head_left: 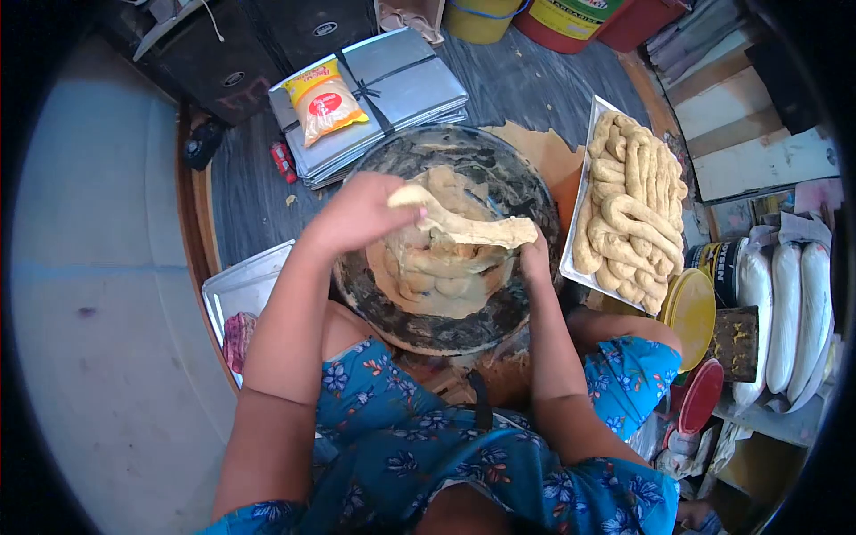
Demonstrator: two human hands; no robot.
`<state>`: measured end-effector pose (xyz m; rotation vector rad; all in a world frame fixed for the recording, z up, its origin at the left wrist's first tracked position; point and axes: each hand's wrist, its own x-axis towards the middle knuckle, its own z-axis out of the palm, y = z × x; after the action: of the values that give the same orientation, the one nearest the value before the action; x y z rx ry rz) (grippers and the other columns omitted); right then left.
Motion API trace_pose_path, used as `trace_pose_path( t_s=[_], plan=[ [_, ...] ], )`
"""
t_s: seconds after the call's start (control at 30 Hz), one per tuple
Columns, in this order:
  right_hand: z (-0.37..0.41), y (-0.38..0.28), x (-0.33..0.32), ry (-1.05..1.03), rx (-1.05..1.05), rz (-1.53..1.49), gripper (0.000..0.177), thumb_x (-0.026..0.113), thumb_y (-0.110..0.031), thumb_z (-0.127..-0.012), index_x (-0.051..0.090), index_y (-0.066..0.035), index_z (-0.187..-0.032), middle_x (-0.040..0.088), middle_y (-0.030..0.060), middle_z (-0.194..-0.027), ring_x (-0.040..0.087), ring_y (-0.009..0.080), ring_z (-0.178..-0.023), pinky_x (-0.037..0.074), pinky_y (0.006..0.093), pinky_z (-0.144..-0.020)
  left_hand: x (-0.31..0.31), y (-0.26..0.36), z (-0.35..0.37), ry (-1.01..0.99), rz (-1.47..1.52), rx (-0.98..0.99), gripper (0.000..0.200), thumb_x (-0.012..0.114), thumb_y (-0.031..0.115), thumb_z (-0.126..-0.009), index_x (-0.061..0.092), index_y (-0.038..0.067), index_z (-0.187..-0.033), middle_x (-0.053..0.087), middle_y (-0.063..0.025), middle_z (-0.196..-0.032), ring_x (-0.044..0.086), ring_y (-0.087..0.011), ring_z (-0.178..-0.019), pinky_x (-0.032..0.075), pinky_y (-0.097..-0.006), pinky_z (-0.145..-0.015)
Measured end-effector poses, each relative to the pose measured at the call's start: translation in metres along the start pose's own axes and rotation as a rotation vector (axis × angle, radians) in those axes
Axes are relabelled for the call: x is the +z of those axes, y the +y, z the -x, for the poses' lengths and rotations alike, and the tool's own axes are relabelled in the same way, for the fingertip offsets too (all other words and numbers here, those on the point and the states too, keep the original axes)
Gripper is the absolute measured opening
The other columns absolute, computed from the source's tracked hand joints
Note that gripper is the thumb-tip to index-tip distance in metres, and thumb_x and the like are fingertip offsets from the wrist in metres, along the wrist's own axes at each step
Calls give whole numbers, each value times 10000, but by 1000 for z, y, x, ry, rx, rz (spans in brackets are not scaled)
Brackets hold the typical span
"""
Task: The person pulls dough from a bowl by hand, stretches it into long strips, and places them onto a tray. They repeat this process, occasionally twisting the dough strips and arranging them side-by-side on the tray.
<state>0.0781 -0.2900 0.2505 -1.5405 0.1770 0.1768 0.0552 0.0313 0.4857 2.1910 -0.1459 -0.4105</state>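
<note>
A pale strip of dough (473, 229) is stretched between my two hands, above a wide dark round basin (374, 315). My left hand (361, 209) grips its left end, thumb on top. At the other end, my right hand (535, 259) has its fingers closed on the dough. Below the strip, more dough and crumbly coating (437, 276) lie in the basin. To the right of the basin, a tray (578, 275) is heaped with coated dough strips (637, 196), some twisted or folded over.
Stacked metal trays (406, 76) carry a yellow-orange packet (325, 102) at the upper left. An empty-looking tray (259, 276) with a patterned cloth (238, 339) lies at my left. Buckets, a yellow lid (691, 308) and long white wrapped rolls (785, 303) crowd the right side.
</note>
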Motion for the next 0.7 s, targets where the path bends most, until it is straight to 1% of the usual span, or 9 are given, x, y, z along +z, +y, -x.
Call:
trace_pose_path(
  t_s=[0.03, 0.13, 0.27, 0.33, 0.4, 0.43, 0.5, 0.57, 0.7],
  plan=[
    [9, -27, 9, 8, -22, -20, 343, 452, -16, -836, 542, -2, -1167, 605, 76, -1104, 565, 173, -1019, 434, 289, -892, 2, -11, -3, 59, 120, 52, 292, 670, 284, -803, 659, -5, -848, 610, -37, -696, 543, -100, -643, 443, -270, -587],
    [21, -82, 21, 21, -185, 72, 311, 453, -51, -870, 539, -4, -1165, 612, 73, -1073, 572, 170, -1001, 443, 295, -881, -4, -12, 3, 232, 207, -13, 314, 665, 291, -805, 655, -17, -865, 622, -55, -709, 555, -110, -652, 444, -270, -601],
    [46, -150, 43, -96, -180, -49, 282, 462, -20, -826, 573, -23, -1085, 615, 28, -942, 567, 115, -816, 458, 254, -714, -13, -36, 4, 309, -205, -139, 410, 693, 285, -767, 622, -25, -1026, 670, -140, -855, 637, -231, -782, 481, -344, -710],
    [54, -163, 62, -107, -217, 25, 305, 451, 14, -799, 576, -37, -1072, 613, 21, -915, 563, 107, -776, 456, 248, -677, 8, -55, 4, 463, -313, 114, 523, 724, 272, -723, 561, -34, -1115, 656, -189, -935, 635, -270, -878, 474, -365, -782],
    [47, -148, 74, -230, -230, 271, 423, 461, 65, -702, 540, -47, -1102, 623, 108, -930, 589, 207, -859, 459, 307, -772, 30, -63, 1, 456, -304, 362, 629, 748, 258, -683, 505, -28, -1188, 639, -225, -997, 624, -298, -954, 464, -375, -838],
    [57, -155, 88, -275, -327, 415, 430, 467, 67, -678, 516, -30, -1094, 615, 156, -939, 589, 268, -918, 446, 342, -827, 48, -52, -4, 373, -241, 479, 673, 756, 251, -665, 480, -18, -1216, 629, -236, -1020, 615, -307, -982, 458, -376, -858],
    [59, -151, 113, -377, -311, 579, 451, 538, 59, -667, 499, -35, -1107, 597, 177, -991, 582, 287, -960, 439, 351, -845, 72, -43, -11, 140, -174, 441, 675, 759, 237, -649, 482, -1, -1217, 623, -239, -1026, 608, -324, -993, 457, -380, -864],
    [52, -141, 117, -473, -265, 582, 495, 629, 14, -658, 493, -40, -1130, 581, 178, -1057, 561, 292, -1019, 433, 351, -864, 84, -43, -17, -141, -163, 128, 588, 745, 224, -653, 538, 13, -1162, 633, -225, -993, 613, -340, -957, 468, -386, -835],
    [15, -65, 90, -658, -181, 390, 624, 752, -90, -625, 487, -47, -1188, 551, 166, -1144, 521, 291, -1100, 423, 352, -902, 84, -53, -25, -197, -230, -35, 398, 699, 182, -646, 618, 9, -995, 644, -201, -900, 618, -353, -872, 477, -406, -772]
  ],
)
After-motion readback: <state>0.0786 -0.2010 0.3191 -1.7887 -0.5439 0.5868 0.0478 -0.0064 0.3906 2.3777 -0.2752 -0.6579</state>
